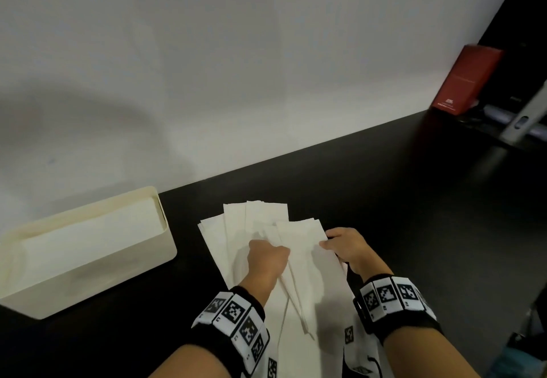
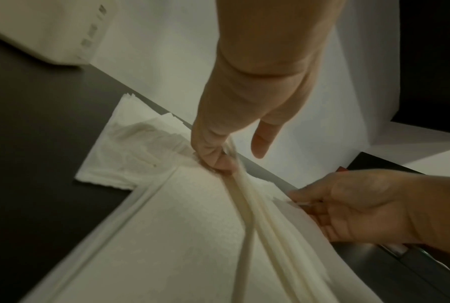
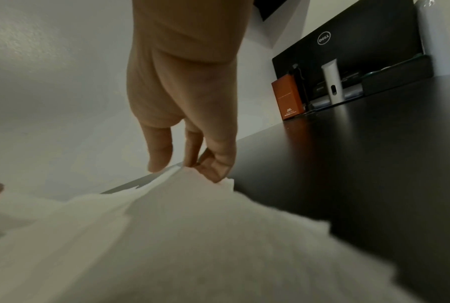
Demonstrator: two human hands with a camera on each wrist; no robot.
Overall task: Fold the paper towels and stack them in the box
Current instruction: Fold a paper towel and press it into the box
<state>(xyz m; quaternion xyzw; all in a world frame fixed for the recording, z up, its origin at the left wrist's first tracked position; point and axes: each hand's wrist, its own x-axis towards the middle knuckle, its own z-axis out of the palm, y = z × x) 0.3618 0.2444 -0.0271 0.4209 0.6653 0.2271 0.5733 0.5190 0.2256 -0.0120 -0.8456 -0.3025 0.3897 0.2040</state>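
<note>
The black worktop (image 1: 384, 200) runs along a pale wall, and at its far right end sit a monitor (image 3: 348, 45) and a red carton (image 1: 464, 79), well apart from the work. On the left stands the cream box (image 1: 88, 277), open at the top, with a white stack already lying flat inside it, so part of the task looks done. Just beside it to the right, a loose fan of paper towels (image 1: 257, 215) is spread on the worktop, presumably so that single sheets can be peeled off one at a time. The top towel (image 1: 307, 262) is lifted at its far end and gathered into long pleats running toward the person. The left hand (image 1: 268, 259) has its thumb and curled fingers pinching the bunched ridge of that towel, with one finger left pointing free; this seems meant to hold the crease line. The right hand (image 1: 347, 249) pinches the towel's far right corner between thumb and fingers (image 3: 213, 164), probably to bring that edge over for the fold. The fold itself is not yet laid flat.
</note>
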